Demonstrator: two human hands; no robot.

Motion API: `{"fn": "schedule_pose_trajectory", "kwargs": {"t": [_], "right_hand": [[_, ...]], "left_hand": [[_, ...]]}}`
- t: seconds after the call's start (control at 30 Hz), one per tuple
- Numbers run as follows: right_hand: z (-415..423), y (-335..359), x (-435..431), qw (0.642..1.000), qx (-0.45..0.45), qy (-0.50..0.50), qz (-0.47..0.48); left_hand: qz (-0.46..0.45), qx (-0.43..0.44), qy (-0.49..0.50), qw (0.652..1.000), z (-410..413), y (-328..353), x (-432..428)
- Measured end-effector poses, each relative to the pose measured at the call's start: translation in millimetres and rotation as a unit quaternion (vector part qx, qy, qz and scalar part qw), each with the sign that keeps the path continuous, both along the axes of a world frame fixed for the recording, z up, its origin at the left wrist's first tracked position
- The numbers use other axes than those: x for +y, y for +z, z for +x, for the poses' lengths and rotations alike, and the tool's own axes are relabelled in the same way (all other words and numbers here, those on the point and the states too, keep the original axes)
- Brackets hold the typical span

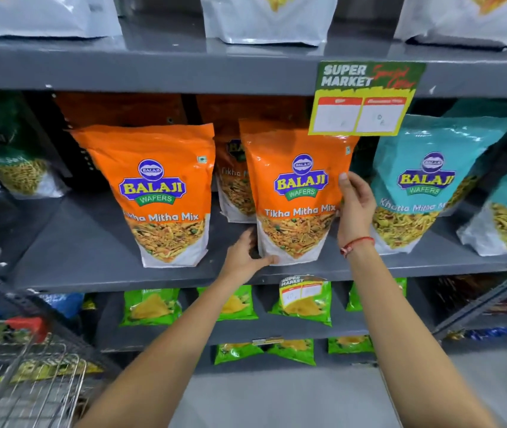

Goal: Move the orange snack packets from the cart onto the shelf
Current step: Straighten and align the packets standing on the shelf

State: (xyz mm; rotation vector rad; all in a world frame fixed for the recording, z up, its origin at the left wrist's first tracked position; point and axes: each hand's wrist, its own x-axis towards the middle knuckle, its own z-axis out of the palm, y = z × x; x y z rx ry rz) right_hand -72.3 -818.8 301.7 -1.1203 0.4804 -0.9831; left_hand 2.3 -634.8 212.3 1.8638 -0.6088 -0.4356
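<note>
A: What crowds the held orange packet (297, 193)?
B: A price tag (366, 98) overhangs it; teal packets (425, 180) stand right. Four orange packets visible on the shelf (91, 242).
A: Hands?
B: Left hand (246, 257) pinches its bottom corner; right hand (355, 205) clasps its right edge.

Bare shelf (70, 242) left — price tag (366, 98) overhangs the right.

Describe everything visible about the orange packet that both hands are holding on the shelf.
The orange packet is a glossy plastic stand-up pouch, orange above, white at the base, printed "Balaji Wafers" and "Tikha Mitha Mix" over a picture of the snack mix. It stands upright near the front edge of the grey shelf, ahead of another orange pouch. The left hand grips its lower left corner; the right hand holds its right edge. A price tag overlaps its top right corner.
</note>
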Motion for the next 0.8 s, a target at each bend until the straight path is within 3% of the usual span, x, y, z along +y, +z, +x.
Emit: {"fn": "schedule_pose_trajectory", "kwargs": {"t": [0.13,0.2,0.33,0.47,0.67,0.8], "right_hand": [[-27.9,-39.8,41.1,0.987,0.044,-0.153,-0.032],[-43.5,-63.4,71.1,0.978,0.067,-0.181,-0.072],[-32.5,-98.3,178.0,0.984,0.118,-0.042,-0.126],[4.4,-95.8,257.1,0.962,0.149,0.100,-0.205],[104.2,-93.6,329.8,0.873,0.246,0.257,-0.334],[154.9,-101.5,341.5,0.868,0.294,0.243,-0.317]], "left_hand": [[-0.045,-0.011,0.008,0.999,-22.8,0.1,45.8],[-0.079,-0.019,0.024,0.996,-29.1,2.6,71.3],[-0.119,-0.052,0.146,0.981,12.7,8.4,161.1],[-0.128,-0.080,0.236,0.960,78.1,9.7,217.4],[-0.045,-0.073,0.193,0.977,171.3,-7.9,224.2],[-0.053,-0.006,0.162,0.985,215.8,-19.4,202.9]]}}
